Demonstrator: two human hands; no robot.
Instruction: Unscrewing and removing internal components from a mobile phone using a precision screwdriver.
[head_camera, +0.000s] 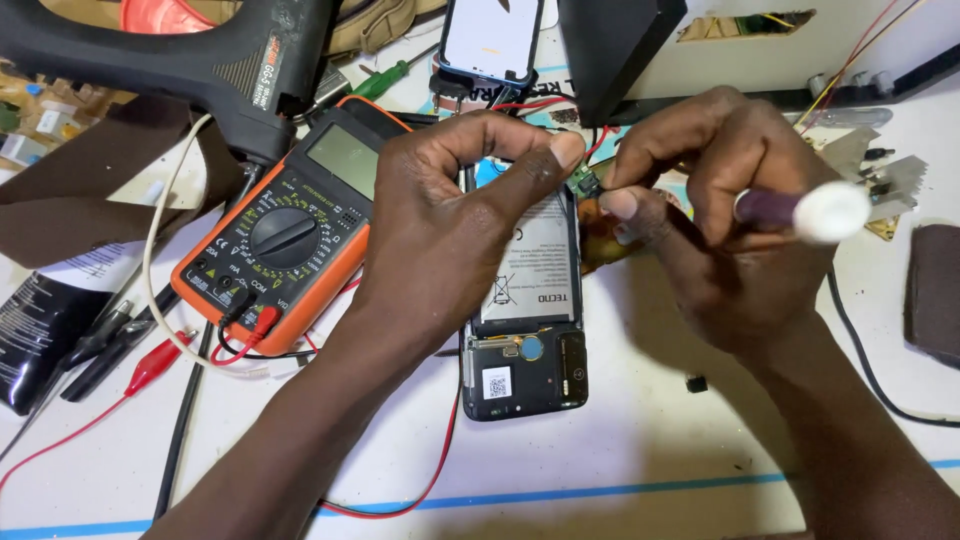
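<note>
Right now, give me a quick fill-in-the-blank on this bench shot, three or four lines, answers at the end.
1. The multimeter left of the opened phone has a casing coloured ____.
2. The right hand grips a tool with a purple shaft and a ____ end.
3. The left hand reaches over the phone; its fingertip meets a small green ____.
4. Red and black ____ plug into the multimeter's bottom sockets.

Answers: orange; white; circuit board; leads

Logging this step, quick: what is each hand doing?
Left hand: pinching a small green circuit board.
Right hand: closed on a purple-handled white-capped tool.
</note>
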